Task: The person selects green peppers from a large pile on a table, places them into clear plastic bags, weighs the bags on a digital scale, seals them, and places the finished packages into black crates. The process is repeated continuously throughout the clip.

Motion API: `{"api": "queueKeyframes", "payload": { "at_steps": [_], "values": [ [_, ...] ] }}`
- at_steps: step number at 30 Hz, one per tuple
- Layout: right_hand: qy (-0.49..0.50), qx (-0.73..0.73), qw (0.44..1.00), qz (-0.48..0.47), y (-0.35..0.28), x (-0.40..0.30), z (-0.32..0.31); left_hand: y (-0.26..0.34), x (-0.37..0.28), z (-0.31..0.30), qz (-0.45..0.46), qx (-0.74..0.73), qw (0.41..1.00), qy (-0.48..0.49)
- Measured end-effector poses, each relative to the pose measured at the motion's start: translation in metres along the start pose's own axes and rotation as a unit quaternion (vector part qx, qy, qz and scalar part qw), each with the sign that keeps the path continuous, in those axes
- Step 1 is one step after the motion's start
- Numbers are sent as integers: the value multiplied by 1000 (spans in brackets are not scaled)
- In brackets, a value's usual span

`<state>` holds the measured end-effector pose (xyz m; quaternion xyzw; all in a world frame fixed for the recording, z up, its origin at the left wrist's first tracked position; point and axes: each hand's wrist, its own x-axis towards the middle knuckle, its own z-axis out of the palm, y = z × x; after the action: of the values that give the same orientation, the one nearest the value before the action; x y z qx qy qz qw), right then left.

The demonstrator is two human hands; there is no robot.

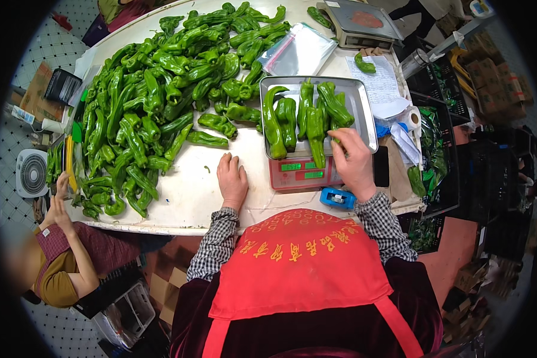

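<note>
Several green peppers (pixel 315 129) lie in the metal tray (pixel 362 145) of a red digital scale (pixel 281 181). My right hand (pixel 352 156) is at the tray's near right corner, its thumb and fingertips bent close together beside the peppers; whether it pinches anything cannot be made out. Flat on the white table (pixel 183 201), left of the scale, rests my left hand (pixel 232 179), with nothing in it. A large heap of green peppers (pixel 152 98) covers the table's left and far side.
Clear plastic bags (pixel 300 51) lie beyond the tray, near a second scale (pixel 360 22). A blue tape dispenser (pixel 338 198) sits before the red scale, a black phone (pixel 381 166) to its right. Black crates (pixel 449 179) hold bagged peppers. Another person (pixel 62 259) is at the left.
</note>
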<state>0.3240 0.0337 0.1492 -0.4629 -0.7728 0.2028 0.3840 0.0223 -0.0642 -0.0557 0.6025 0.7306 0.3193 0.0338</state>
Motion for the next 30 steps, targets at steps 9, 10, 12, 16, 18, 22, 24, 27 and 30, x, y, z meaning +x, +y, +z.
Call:
{"api": "queueKeyframes", "payload": {
  "at_steps": [9,10,12,16,18,22,24,27,30],
  "values": [
    [-18,-3,999,-27,-5,-7,2,-1,-3,-1,-10,-5,1000,-2],
    [-13,-8,999,-29,-6,1,-2,0,-2,-1,-9,-9,1000,2],
    [6,-5,999,-32,0,19,-9,2,-2,-2,-11,-16,1000,1],
    [16,-11,999,-28,18,85,-15,5,-1,-4,-26,-25,999,-13],
    [-3,-15,1000,-24,38,126,-11,6,2,-3,-23,-23,999,-13],
    [-111,-112,987,-18,111,209,29,6,6,-4,-24,-17,999,-19],
    [-180,-166,969,-37,142,248,54,6,7,-4,-18,-5,1000,-9],
    [-241,-257,933,-71,169,283,92,6,7,-3,-28,4,999,-23],
    [-318,-286,904,-18,157,313,119,9,12,-4,-26,13,999,-31]
  ]
}}
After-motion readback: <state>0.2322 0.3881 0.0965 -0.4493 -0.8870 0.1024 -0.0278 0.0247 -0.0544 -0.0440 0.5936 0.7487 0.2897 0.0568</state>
